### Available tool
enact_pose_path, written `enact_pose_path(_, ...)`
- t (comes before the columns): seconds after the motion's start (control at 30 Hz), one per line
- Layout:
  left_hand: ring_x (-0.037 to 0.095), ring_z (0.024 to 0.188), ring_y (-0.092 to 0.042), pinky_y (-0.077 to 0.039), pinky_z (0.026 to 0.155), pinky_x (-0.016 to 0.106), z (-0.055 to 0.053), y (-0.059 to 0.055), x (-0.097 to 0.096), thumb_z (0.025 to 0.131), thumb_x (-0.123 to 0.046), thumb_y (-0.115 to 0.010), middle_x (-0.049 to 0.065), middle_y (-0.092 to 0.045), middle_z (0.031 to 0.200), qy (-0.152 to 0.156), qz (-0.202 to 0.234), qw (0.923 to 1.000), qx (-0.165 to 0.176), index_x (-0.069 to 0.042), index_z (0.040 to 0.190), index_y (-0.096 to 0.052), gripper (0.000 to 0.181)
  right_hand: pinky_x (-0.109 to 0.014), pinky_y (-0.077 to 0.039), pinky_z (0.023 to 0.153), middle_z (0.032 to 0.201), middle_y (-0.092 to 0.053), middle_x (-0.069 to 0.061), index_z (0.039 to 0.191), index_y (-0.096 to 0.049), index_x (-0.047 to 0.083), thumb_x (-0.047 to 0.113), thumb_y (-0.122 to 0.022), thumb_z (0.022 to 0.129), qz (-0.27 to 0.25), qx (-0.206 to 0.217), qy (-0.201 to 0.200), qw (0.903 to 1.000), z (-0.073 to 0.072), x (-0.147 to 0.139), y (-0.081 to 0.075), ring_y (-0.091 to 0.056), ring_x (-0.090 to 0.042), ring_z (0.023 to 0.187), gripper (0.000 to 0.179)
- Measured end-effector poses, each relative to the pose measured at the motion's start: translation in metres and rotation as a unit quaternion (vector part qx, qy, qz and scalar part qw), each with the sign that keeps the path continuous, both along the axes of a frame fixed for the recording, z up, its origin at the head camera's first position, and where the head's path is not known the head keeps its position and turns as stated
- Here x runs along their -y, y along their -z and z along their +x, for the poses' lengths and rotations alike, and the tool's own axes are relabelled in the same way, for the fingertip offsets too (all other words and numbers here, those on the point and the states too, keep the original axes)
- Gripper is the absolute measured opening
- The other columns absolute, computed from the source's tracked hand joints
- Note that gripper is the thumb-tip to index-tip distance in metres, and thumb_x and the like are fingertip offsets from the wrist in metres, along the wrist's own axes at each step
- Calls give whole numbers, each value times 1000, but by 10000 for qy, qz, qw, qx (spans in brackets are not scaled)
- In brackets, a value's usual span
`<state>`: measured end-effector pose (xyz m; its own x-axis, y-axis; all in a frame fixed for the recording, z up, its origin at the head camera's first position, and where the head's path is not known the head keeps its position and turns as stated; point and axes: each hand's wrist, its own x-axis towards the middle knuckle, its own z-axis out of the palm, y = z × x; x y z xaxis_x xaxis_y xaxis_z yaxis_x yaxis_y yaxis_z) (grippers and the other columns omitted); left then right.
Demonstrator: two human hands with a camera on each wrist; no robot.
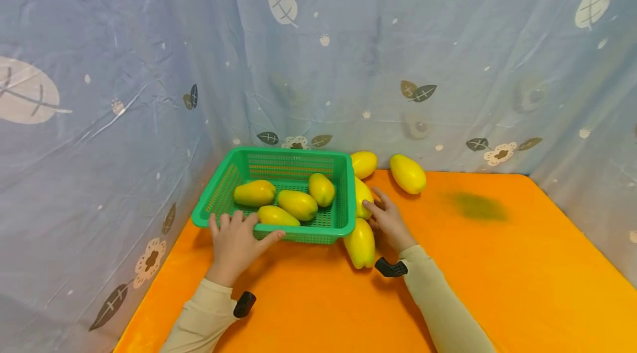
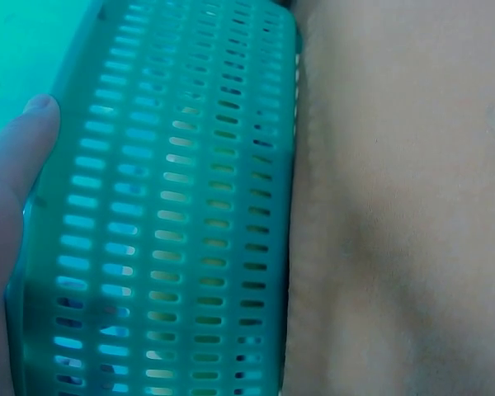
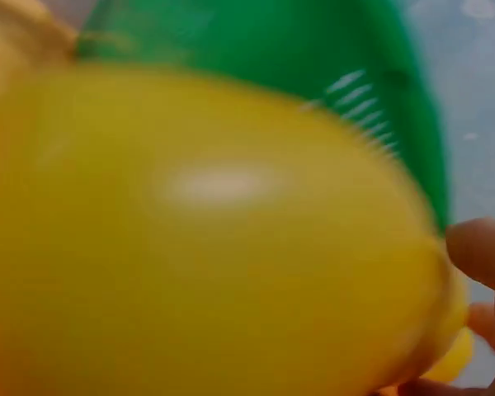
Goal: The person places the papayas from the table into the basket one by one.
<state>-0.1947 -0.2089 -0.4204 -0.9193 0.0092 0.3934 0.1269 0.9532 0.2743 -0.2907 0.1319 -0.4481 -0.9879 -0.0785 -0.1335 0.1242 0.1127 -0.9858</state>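
A green plastic basket (image 1: 298, 232) with slotted walls holds several smooth yellow papaya-like fruits (image 1: 297, 205). My left hand (image 1: 236, 245) grips its near rim at the left, fingers over the edge and thumb along the front. The left wrist view shows the thumb on the rim of the basket (image 2: 173, 198). Beside the basket's right wall, my right hand (image 1: 390, 224) touches a middle fruit (image 1: 363, 198) with its fingertips. A nearer fruit (image 1: 360, 244) lies against the basket's corner and fills much of the right wrist view as a blurred yellow fruit (image 3: 214, 231).
Another fruit (image 1: 364, 164) lies behind, by the basket's far right corner. Farther right, one more fruit (image 1: 408, 174) rests near the curtain. The table has an orange cover (image 1: 308, 297) with a dark patch (image 1: 478, 206). Patterned blue-grey curtains (image 1: 318, 65) hang behind and at the sides.
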Motion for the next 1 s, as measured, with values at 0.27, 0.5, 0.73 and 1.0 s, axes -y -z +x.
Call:
enact_pose_path(0.27, 45, 97, -50, -17, 113, 77, -1, -3, -2, 80, -69, -74, 17, -62, 95, 17, -28, 10000, -69, -8, 111, -74, 68, -19, -52, 74, 158, -39, -22, 158, -32, 16, 24, -59, 105, -63, -211, 223, 9995, 1, 7, 7, -59, -22, 108, 60)
enact_pose_path(0.5, 46, 100, -50, -15, 113, 78, 1, -2, -1, 81, -69, -72, 18, -62, 97, -7, 15, 10000, 73, -9, 114, -73, 69, -19, -52, 72, 156, -40, -24, 159, -30, 14, 19, -62, 102, -159, -155, 356, 9991, 1, 10, 9, -59, -24, 109, 65)
enact_pose_path(0.73, 46, 99, -51, -15, 112, 78, 2, -1, -2, 81, -69, -72, 17, -63, 95, -31, -32, 10000, 47, -9, 115, -73, 70, -19, -51, 76, 157, -35, -21, 163, -26, 23, 20, -62, 102, -215, -121, 239, 9994, 3, 12, 10, -56, -22, 112, 71)
enact_pose_path(1.0, 46, 100, -50, -15, 113, 76, 2, 1, -3, 79, -70, -73, 20, -65, 103, -79, -73, 9999, 80, -7, 119, -72, 75, -20, -49, 71, 150, -42, -24, 159, -32, 19, 15, -65, 99, -173, -277, 504, 9982, 2, 16, 12, -57, -25, 109, 69)
